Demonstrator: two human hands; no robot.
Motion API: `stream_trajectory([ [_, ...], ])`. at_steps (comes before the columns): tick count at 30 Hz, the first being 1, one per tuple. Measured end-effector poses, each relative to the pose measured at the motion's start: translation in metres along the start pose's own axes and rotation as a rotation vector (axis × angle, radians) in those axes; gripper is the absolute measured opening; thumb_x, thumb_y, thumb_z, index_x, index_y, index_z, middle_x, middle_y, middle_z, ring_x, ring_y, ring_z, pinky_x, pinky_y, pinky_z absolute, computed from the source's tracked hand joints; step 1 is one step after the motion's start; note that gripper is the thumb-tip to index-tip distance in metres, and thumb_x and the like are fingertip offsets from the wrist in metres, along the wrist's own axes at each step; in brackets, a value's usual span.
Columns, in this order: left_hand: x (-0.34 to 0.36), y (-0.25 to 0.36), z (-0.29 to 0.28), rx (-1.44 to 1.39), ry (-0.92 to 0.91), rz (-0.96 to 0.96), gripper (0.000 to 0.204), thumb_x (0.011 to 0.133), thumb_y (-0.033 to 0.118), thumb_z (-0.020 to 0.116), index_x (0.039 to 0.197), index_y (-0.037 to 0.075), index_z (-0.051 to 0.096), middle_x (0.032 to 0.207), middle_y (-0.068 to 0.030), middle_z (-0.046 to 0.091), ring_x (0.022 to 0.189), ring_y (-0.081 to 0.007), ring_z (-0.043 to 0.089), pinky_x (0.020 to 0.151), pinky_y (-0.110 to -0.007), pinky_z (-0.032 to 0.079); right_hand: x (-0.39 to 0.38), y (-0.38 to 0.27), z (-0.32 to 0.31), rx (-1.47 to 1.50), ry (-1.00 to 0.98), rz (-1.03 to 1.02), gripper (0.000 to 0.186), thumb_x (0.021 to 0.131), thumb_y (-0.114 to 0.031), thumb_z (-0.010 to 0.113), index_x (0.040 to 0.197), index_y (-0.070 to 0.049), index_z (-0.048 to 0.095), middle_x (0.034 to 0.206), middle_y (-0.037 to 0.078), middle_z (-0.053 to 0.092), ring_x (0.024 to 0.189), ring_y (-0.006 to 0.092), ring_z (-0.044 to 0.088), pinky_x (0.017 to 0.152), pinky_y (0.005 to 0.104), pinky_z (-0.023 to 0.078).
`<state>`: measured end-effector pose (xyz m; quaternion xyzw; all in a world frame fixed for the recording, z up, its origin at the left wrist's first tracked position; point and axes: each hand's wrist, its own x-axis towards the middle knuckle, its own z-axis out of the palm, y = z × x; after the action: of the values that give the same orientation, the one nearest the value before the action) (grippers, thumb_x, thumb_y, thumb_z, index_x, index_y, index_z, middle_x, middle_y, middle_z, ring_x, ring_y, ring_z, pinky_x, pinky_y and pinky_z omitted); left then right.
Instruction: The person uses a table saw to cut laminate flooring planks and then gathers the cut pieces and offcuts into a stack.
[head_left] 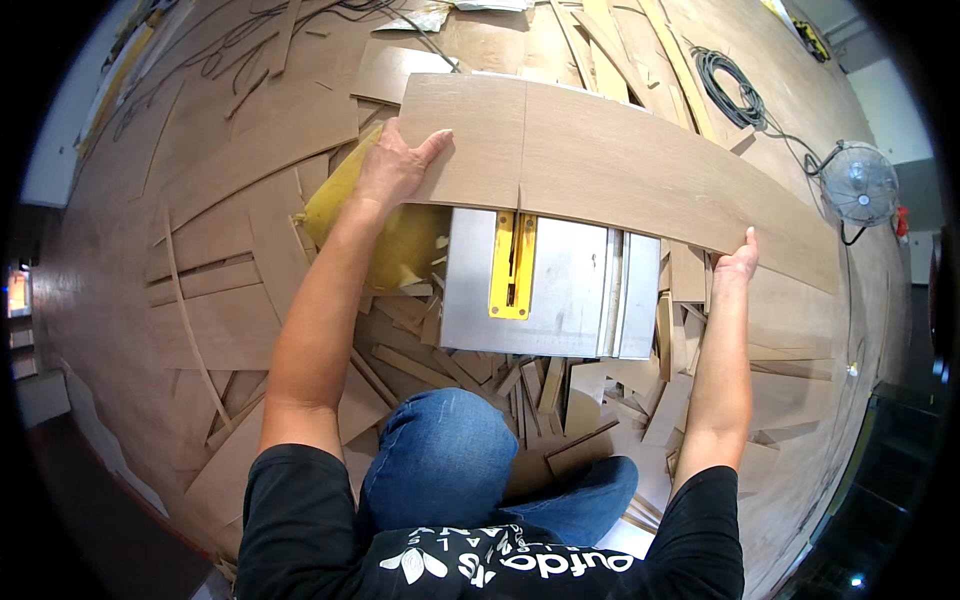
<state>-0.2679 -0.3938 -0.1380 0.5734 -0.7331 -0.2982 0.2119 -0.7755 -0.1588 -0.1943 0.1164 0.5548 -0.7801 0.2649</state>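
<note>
A long, thin wooden board [640, 160] lies across the far part of a small table saw's silver top [570, 280]. My left hand [395, 165] grips the board near its left end, thumb on the upper face and fingers partly hidden at the edge. Farther right, my right hand [738, 260] holds the near edge with its thumb up on the board; the other fingers are hidden beneath. A thin dark line crosses the board in line with the saw's yellow slotted insert [512, 285]. Whether the blade shows at the board's near edge I cannot tell.
Wood offcuts [540, 395] litter the floor around the saw and my jeans-clad knee [440, 450]. Beside the saw's left side is a yellow bag-like object [400, 250]. A coiled cable [730, 88] and a round caged fan [860, 185] stand at the far right.
</note>
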Motion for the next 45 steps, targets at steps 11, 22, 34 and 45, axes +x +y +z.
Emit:
stream_trajectory([
  [11, -0.027, -0.027, -0.022, -0.044, -0.002, 0.001, 0.072, 0.081, 0.055, 0.065, 0.121, -0.003, 0.050, 0.113, -0.0239, 0.061, 0.107, -0.0359, 0.059, 0.090, -0.040, 0.046, -0.009, 0.027, -0.025, 0.038, -0.063, -0.033, 0.042, 0.091, -0.035, 0.057, 0.117, -0.001, 0.055, 0.119, 0.013, 0.060, 0.107, 0.0313, 0.058, 0.094, 0.0474, 0.046],
  [22, -0.058, -0.055, -0.042, 0.021, -0.028, -0.035, 0.078, 0.080, 0.062, 0.062, 0.119, -0.005, 0.049, 0.113, -0.0279, 0.059, 0.104, -0.0410, 0.059, 0.090, -0.043, 0.047, -0.061, 0.053, -0.034, 0.013, -0.015, -0.036, 0.038, 0.091, -0.035, 0.056, 0.113, -0.004, 0.058, 0.113, 0.010, 0.064, 0.100, 0.0296, 0.061, 0.086, 0.0442, 0.051],
  [34, -0.086, -0.102, -0.054, -0.030, 0.011, -0.014, 0.077, 0.078, 0.059, 0.065, 0.118, -0.005, 0.048, 0.110, -0.0281, 0.061, 0.103, -0.0415, 0.059, 0.089, -0.043, 0.047, -0.105, 0.083, -0.047, 0.001, 0.033, -0.063, 0.038, 0.092, -0.035, 0.056, 0.114, -0.004, 0.057, 0.116, 0.011, 0.062, 0.102, 0.0294, 0.061, 0.088, 0.0444, 0.050],
  [45, -0.118, -0.130, -0.072, -0.006, 0.005, 0.001, 0.079, 0.079, 0.061, 0.063, 0.117, -0.006, 0.047, 0.104, -0.0273, 0.063, 0.098, -0.0390, 0.062, 0.086, -0.042, 0.049, -0.156, 0.106, -0.059, -0.011, 0.024, -0.047, 0.043, 0.090, -0.036, 0.058, 0.116, -0.002, 0.056, 0.119, 0.012, 0.061, 0.108, 0.0298, 0.058, 0.096, 0.0452, 0.045],
])
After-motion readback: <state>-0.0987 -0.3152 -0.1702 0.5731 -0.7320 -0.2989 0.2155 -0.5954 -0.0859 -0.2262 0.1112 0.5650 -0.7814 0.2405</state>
